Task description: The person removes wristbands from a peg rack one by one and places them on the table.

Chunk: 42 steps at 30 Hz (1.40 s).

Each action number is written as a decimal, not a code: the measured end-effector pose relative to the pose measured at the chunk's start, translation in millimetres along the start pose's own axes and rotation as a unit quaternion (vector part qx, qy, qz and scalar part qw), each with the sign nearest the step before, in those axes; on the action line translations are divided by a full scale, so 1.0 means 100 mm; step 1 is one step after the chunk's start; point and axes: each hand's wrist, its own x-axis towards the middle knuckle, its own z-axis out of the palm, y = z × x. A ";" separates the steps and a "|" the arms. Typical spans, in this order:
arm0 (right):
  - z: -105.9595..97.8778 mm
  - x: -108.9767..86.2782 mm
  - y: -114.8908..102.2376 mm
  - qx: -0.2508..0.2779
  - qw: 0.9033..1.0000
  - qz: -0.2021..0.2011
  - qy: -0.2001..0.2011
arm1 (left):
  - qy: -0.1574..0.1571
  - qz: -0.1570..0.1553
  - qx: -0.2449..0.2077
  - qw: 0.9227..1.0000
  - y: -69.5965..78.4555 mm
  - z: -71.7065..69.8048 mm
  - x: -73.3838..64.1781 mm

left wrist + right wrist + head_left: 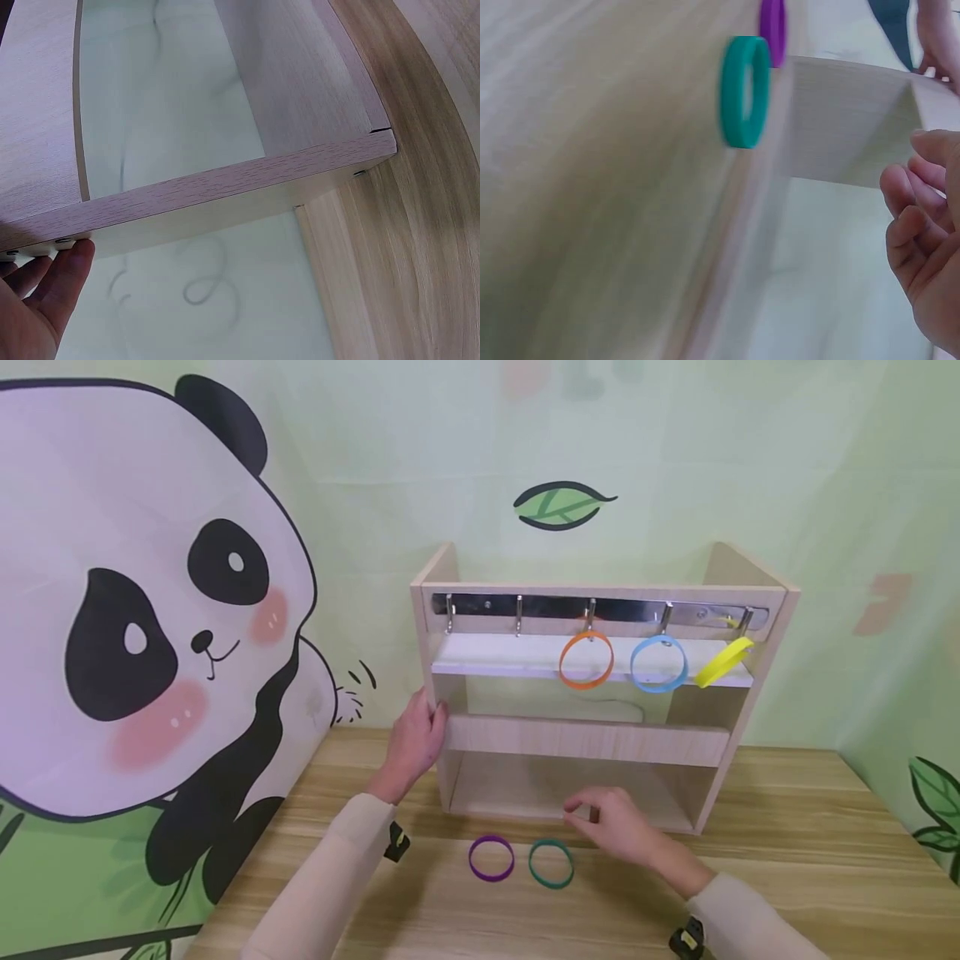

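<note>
Pinching the left side panel (425, 652) of a wooden hook rack (588, 739) with the left hand (415, 739): clamped on it, with the thumb by the front edge and the fingers laid against the outer face. Holding nothing in the right hand (611, 822); loosely curled, with a small gap between thumb and index fingertip, in front of the rack's lower opening.

Showing a green wristband (551, 884) near the right hand, to its left and slightly nearer the body, lying on the wood-grain tabletop (787, 810). Showing a purple wristband (491, 878) farther left of that hand, to the right of the left hand and nearer the body, also lying on the tabletop, apart from the green one.

Counting five metal hooks (518, 614) on a shiny strip (555, 606), higher than both hands. Bearing, on the third from the left-hand side, an orange wristband (587, 686), above the right hand; on the fourth, a light blue wristband (660, 688), above and to the right of it; on the fifth, farthest right of it, a yellow wristband (723, 663), tilted and turned nearly edge-on.

Seeing a printed panda (75, 468) on the backdrop left of the left hand, and a printed leaf (562, 506) well above both hands.
</note>
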 end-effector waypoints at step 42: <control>-1.20 0.73 -0.71 -0.080 0.939 -0.110 0.314 | 0.013 0.020 -0.006 1.000 0.00 0.00 -0.01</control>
